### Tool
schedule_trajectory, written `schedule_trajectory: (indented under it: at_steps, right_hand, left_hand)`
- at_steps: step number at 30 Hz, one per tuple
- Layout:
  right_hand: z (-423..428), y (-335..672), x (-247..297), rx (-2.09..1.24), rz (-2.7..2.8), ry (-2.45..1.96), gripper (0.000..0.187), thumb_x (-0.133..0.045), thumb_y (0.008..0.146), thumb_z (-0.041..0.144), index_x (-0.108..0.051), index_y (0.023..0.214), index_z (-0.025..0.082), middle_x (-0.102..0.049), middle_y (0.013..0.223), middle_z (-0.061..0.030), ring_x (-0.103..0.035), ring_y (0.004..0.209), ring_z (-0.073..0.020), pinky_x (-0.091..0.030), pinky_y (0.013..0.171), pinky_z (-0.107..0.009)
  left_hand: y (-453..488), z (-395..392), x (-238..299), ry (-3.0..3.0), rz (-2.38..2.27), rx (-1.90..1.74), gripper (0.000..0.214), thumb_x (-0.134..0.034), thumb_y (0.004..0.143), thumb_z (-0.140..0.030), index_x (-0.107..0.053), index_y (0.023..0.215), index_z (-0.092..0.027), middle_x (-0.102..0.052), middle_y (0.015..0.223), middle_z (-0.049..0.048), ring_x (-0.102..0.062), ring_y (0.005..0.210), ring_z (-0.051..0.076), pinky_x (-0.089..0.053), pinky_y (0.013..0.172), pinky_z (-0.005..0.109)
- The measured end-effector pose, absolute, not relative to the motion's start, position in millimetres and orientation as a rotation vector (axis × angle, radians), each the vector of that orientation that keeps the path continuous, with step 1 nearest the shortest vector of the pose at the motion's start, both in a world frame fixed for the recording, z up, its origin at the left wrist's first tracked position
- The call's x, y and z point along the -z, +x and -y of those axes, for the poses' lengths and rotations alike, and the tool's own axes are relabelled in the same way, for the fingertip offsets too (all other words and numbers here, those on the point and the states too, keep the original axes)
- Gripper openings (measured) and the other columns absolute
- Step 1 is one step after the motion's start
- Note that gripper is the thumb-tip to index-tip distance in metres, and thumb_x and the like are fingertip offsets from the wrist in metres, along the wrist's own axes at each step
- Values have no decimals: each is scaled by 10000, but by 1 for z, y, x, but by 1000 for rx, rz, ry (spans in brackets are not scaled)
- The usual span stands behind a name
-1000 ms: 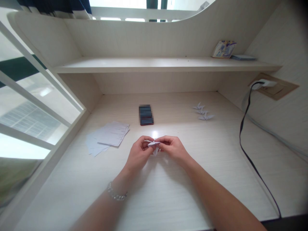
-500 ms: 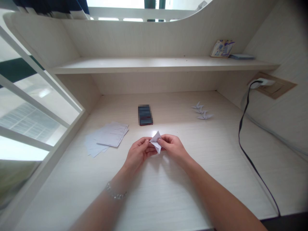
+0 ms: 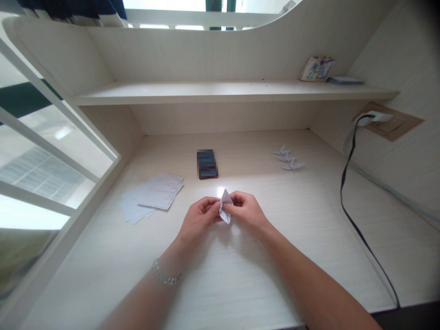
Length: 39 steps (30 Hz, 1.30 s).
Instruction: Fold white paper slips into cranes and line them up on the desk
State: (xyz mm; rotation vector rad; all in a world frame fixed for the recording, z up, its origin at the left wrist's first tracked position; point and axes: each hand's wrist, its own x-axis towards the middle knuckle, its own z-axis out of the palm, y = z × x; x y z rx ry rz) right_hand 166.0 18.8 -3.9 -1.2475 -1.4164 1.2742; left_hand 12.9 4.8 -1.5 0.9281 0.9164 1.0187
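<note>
A small folded white paper is pinched between my two hands above the desk. My left hand grips its left side with thumb and fingers, a bracelet round the wrist. From the other side, my right hand holds it with the thumb pressed into the fold. Several sheets of white paper lie overlapping to the left. Three folded paper cranes sit in a row at the back right.
Behind my hands lies a dark, blurred-out phone-like rectangle. A black cable runs from the wall socket down the right side of the desk. Overhead, the shelf bears a small packet and a flat blue item.
The folded paper has turned and looks narrower from here. My left thumb has moved slightly right and down, onto the paper's edge. My right hand has barely shifted.
</note>
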Motion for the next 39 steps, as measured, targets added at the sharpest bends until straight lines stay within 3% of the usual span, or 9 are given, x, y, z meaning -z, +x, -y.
schedule_trajectory:
  at_steps: [13, 19, 39]
  right_hand:
    - [-19, 165, 7, -1477, 1316, -1095, 260, -587, 770, 364, -706, 861, 152, -652, 738, -52, -575, 643, -146, -473, 610, -272]
    - [-17, 161, 7, -1472, 1313, -1118, 271, -606, 757, 392, -712, 812, 150, -613, 626, -29, -548, 581, -129, -460, 572, -253]
    - [-17, 156, 4, -1565, 1189, -1109, 275, -646, 717, 404, -714, 774, 143, -621, 622, -32, -527, 553, -116, -445, 555, -246]
  left_hand:
    - [9, -8, 12, 1033, -1108, -1108, 284, -652, 733, -394, -625, 850, -136, -648, 740, 40, -589, 637, 125, -472, 614, 244]
    - [9, -9, 13, 1166, -1206, -1143, 278, -636, 742, -405, -617, 809, -136, -606, 633, 13, -546, 568, 108, -431, 550, 215]
    - [14, -6, 9, 1154, -1263, -1218, 273, -669, 706, -403, -608, 747, -140, -589, 570, 2, -538, 518, 108, -404, 504, 211]
